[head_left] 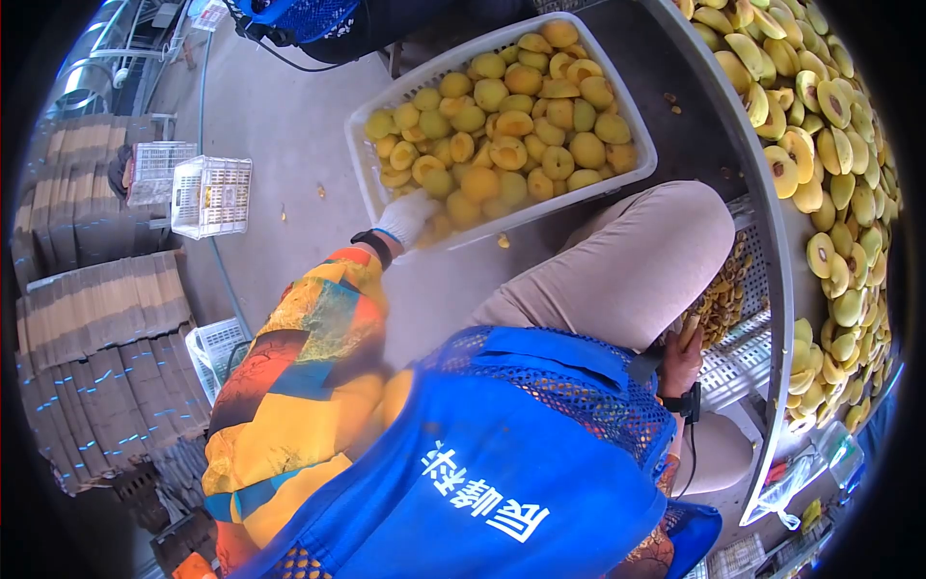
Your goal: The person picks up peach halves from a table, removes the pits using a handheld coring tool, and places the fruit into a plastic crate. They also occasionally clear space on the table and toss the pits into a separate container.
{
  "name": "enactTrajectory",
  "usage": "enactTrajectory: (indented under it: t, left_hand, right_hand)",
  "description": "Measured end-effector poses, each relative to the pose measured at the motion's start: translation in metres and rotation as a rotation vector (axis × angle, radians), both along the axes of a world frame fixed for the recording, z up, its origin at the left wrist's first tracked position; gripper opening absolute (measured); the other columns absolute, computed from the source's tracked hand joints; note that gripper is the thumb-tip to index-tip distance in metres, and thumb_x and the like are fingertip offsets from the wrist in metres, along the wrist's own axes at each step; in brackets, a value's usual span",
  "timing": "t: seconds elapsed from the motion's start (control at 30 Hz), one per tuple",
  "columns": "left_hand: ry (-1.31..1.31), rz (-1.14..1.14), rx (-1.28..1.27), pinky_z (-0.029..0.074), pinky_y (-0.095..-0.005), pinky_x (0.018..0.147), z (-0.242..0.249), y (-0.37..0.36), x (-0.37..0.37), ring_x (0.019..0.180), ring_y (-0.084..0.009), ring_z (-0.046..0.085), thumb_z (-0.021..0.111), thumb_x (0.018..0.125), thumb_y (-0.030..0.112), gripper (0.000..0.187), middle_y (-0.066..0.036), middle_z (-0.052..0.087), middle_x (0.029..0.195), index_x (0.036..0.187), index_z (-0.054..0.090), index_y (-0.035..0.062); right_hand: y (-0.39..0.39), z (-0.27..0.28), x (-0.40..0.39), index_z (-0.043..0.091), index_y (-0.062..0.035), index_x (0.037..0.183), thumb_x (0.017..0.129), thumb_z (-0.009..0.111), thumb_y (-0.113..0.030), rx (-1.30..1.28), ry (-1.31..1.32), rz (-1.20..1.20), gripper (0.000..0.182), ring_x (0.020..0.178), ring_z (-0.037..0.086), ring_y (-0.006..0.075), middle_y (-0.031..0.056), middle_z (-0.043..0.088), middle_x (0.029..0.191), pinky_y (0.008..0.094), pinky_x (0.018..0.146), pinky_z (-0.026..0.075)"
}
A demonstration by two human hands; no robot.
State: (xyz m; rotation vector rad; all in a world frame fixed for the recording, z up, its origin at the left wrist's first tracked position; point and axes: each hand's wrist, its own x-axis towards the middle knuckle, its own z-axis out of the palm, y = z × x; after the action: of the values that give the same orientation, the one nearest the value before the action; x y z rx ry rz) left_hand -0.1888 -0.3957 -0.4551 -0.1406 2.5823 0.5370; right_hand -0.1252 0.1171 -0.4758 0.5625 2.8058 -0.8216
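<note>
My left hand [409,216], in a white glove, reaches over the near left corner of a white plastic crate [359,154]. Yellow peaches [489,94] fill this crate, many of them cut and showing pit hollows. The gloved fingers point down among the fruit and are blurred. By my right thigh, my bare right hand [681,365] is closed, its fingers curled in front of a dark strap or cuff; I cannot tell what it holds. Just beyond it, brown pits [725,294] lie in a perforated white basket [753,253] under the table edge.
A metal-rimmed table [777,289] curves along my right, heaped with peach halves [845,183]. Plastic bags [805,473] hang near its lower end. Stacked flattened cardboard [106,309] and white crates [214,196] stand at the left. Someone in blue [304,21] is at the top.
</note>
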Motion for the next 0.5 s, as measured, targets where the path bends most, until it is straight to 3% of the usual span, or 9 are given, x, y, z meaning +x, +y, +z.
enactTrajectory:
  t: [0.07,0.2,0.3,0.4,0.47,0.5]
  left_hand:
    - [0.048,-0.078,-0.065,0.046,-0.0399,0.071,-0.039,-0.007,0.005,0.081,-0.0319,0.058,0.051,0.077,0.023,0.025,-0.016,0.060,0.089,0.093,0.058,0.0058]
    - [0.125,-0.293,-0.348,0.046,-0.0406,0.069,-0.058,0.003,-0.007,0.081,-0.0312,0.059,0.052,0.076,0.024,0.022,-0.015,0.061,0.088,0.088,0.061,0.0075]
    - [0.273,-0.302,-0.141,0.046,-0.0425,0.068,-0.041,-0.026,-0.020,0.081,-0.0323,0.059,0.052,0.078,0.029,0.024,-0.015,0.061,0.089,0.084,0.063,0.0078]
    - [0.244,0.187,-0.272,0.047,-0.0412,0.071,-0.058,-0.062,-0.031,0.086,-0.0318,0.059,0.053,0.079,0.039,0.034,-0.016,0.062,0.093,0.085,0.063,0.0075]
    - [0.245,0.583,0.429,0.045,-0.0381,0.080,-0.172,-0.135,-0.011,0.095,-0.0304,0.057,0.057,0.074,0.048,0.047,-0.017,0.061,0.098,0.095,0.063,0.0066]
    - [0.188,0.563,0.342,0.045,-0.0375,0.081,-0.151,-0.110,-0.014,0.098,-0.0301,0.056,0.058,0.073,0.048,0.049,-0.018,0.061,0.100,0.099,0.062,0.0064]
  right_hand:
    - [-0.001,0.002,0.001,0.045,-0.0017,0.120,0.077,0.062,-0.028,0.009,0.025,0.015,0.053,0.079,0.060,0.0415,0.0263,0.060,0.087,0.0446,0.064,0.048]
    - [-0.009,0.004,-0.002,0.046,-0.0017,0.119,0.077,0.062,-0.028,0.002,-0.038,-0.031,0.052,0.080,0.060,0.0411,0.0259,0.061,0.087,0.0443,0.064,0.048]
    - [-0.007,0.011,-0.004,0.047,-0.0015,0.119,0.077,0.062,-0.026,0.031,-0.041,-0.032,0.051,0.080,0.060,0.0406,0.0257,0.061,0.088,0.0437,0.064,0.048]
    - [-0.014,0.020,-0.006,0.047,-0.0011,0.118,0.076,0.064,-0.025,-0.025,-0.019,-0.036,0.051,0.079,0.061,0.0399,0.0249,0.061,0.087,0.0425,0.065,0.048]
    - [-0.010,0.009,-0.007,0.047,-0.0010,0.118,0.076,0.064,-0.025,-0.028,-0.042,-0.033,0.051,0.080,0.061,0.0395,0.0248,0.061,0.086,0.0423,0.065,0.048]
    - [-0.009,0.008,-0.007,0.048,-0.0008,0.117,0.075,0.064,-0.025,-0.027,-0.065,-0.022,0.051,0.081,0.061,0.0389,0.0254,0.061,0.087,0.0425,0.066,0.048]
